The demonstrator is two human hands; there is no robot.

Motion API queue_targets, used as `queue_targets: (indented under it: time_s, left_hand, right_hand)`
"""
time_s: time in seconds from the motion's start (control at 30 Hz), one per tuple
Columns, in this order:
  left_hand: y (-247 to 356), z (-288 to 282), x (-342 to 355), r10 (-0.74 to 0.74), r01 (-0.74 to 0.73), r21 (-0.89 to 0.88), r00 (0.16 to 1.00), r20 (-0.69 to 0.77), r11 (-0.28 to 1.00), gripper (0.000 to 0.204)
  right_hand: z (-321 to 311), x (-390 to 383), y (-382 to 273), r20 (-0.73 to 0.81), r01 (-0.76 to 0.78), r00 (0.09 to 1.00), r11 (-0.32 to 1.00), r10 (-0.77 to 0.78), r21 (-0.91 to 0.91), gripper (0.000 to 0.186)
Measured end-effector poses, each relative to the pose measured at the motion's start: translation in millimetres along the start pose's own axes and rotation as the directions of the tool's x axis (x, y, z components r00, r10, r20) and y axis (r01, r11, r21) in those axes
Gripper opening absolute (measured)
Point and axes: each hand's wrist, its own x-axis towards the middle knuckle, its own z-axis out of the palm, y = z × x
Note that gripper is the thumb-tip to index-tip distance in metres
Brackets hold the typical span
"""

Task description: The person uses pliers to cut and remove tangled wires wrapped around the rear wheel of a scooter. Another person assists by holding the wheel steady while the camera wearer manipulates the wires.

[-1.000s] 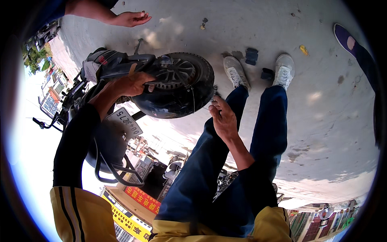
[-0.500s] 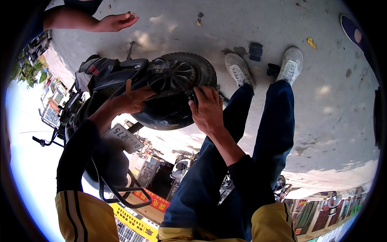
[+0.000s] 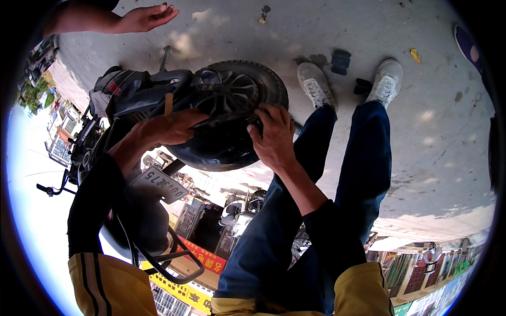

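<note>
A black scooter (image 3: 137, 97) fills the left half, its rear wheel (image 3: 237, 92) and glossy black rear mudguard (image 3: 216, 147) in front of me. My left hand (image 3: 176, 126) reaches in beside the spokes and the mudguard, fingers bent and partly hidden. A narrow tan strip (image 3: 168, 105) sticks up by its knuckles; what it belongs to is unclear. Over the mudguard's right edge, next to the tyre, my right hand (image 3: 274, 134) curls with thumb and fingers close together. Whatever small dark part lies between them is too dark to name.
Another person's open hand (image 3: 150, 18) hangs at the upper left. On the concrete by my shoes (image 3: 319, 92) lie two dark blocks (image 3: 340, 62) (image 3: 362, 86). A number plate (image 3: 159, 184) and a rear rack (image 3: 176, 263) project from the scooter. Parked vehicles and shopfronts stand behind.
The view has shifted slightly. My right fingers are bent more tightly at the mudguard edge. My left hand stays beside the wheel, almost unmoved.
</note>
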Motion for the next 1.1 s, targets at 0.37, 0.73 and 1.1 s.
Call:
queue_targets:
  time_s: [0.37,0.73,1.1]
  left_hand:
    - [-5.3,14.0,8.2,0.059,-0.059,0.006,0.997,-0.058,0.998,0.052]
    - [-4.1,14.7,10.0,0.020,-0.019,0.017,0.997,-0.080,1.000,0.052]
    - [-11.1,22.6,11.9,0.140,-0.122,0.134,0.981,-0.132,0.983,0.049]
  right_hand:
    - [0.4,2.3,0.2,0.023,-0.019,1.000,1.000,0.019,-0.005,0.047]
    - [-1.9,2.3,0.6,0.056,-0.029,0.998,0.999,0.030,-0.016,0.046]
    - [2.9,2.4,3.8,-0.006,0.017,1.000,1.000,-0.017,0.017,0.049]
